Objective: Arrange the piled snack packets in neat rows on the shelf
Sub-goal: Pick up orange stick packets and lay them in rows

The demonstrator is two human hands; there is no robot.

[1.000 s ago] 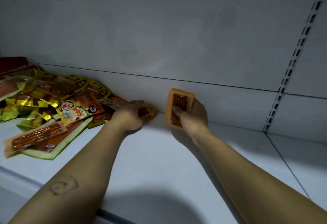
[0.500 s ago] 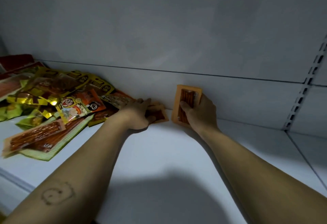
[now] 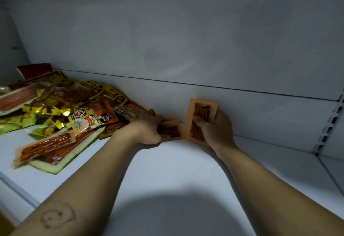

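My right hand (image 3: 214, 133) grips an orange packet of brown sticks (image 3: 202, 112) and holds it upright against the shelf's back wall. Just to its left, my left hand (image 3: 149, 127) holds a second small orange packet (image 3: 172, 130), which lies low on the white shelf (image 3: 176, 180) and nearly touches the upright one. A pile of snack packets (image 3: 61, 109) in yellow, gold, green and orange covers the shelf's left side. A long orange packet on a green-edged one (image 3: 48, 148) lies at the pile's front.
The grey back wall (image 3: 186, 49) rises behind the packets. A slotted upright rail (image 3: 329, 124) runs down at the far right, with another shelf section beyond it. A red packet (image 3: 35, 69) stands at the far left back. The shelf's front edge runs along the lower left.
My left hand has lowered its small packet from a raised hold onto the shelf beside the upright packet. My right hand keeps the upright packet against the wall. The view shifted slightly.
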